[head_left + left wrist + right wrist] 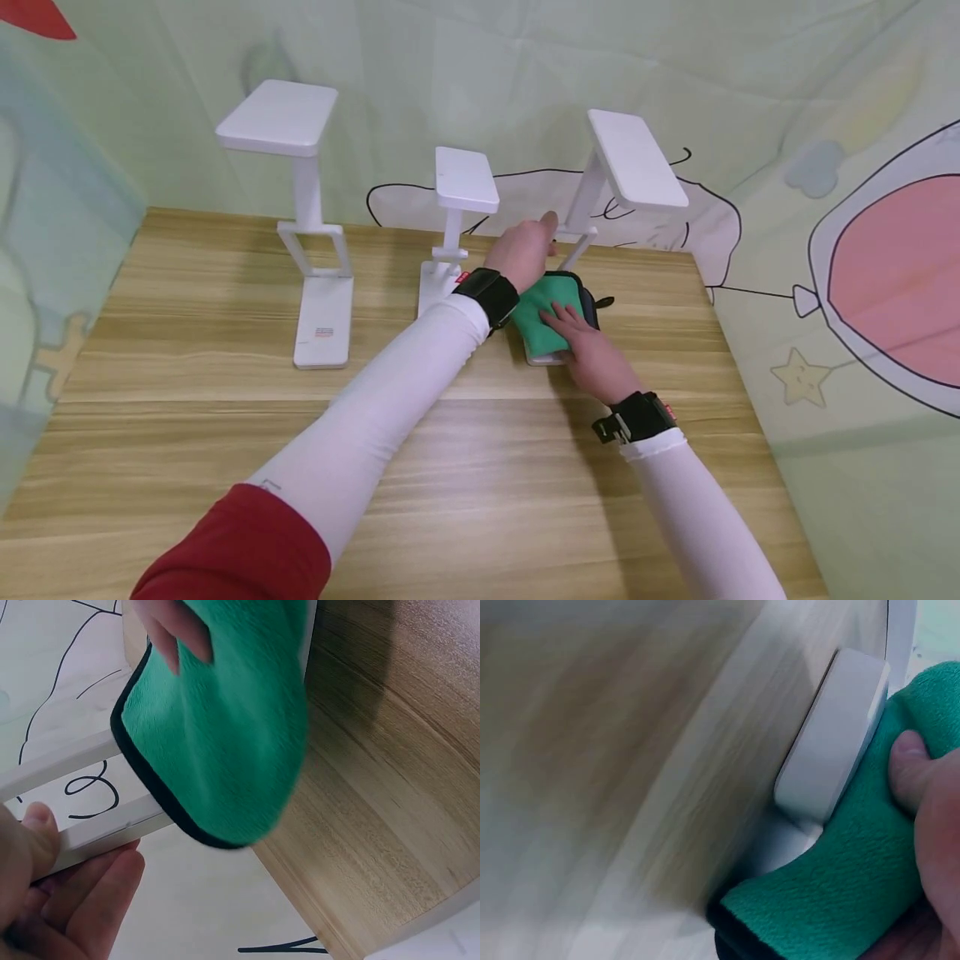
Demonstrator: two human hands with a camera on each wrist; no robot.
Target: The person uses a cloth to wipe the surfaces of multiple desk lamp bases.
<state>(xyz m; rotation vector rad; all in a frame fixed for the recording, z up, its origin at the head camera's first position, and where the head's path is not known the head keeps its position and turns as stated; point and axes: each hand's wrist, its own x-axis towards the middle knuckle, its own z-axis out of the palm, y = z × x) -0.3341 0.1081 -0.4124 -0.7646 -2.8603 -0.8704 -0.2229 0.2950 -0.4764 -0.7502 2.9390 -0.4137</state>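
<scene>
Three white folding desk lamps stand along the back of the wooden table. At the right-hand lamp (637, 158), my left hand (521, 254) grips a bar of the lower frame (112, 829) between thumb and fingers. My right hand (596, 354) holds a green plush cloth (542, 312) with black edging against that lamp's base (832, 735). Its thumb lies on the cloth in the right wrist view, and the cloth hides most of the base. A dark layer with a small loop shows along the cloth's right side.
The middle lamp (465, 179), the shortest, stands just left of my left forearm. Farther left is a taller lamp (281, 117) with its base flat on the table (465, 500). A printed fabric backdrop (525, 67) hangs behind and beside the table.
</scene>
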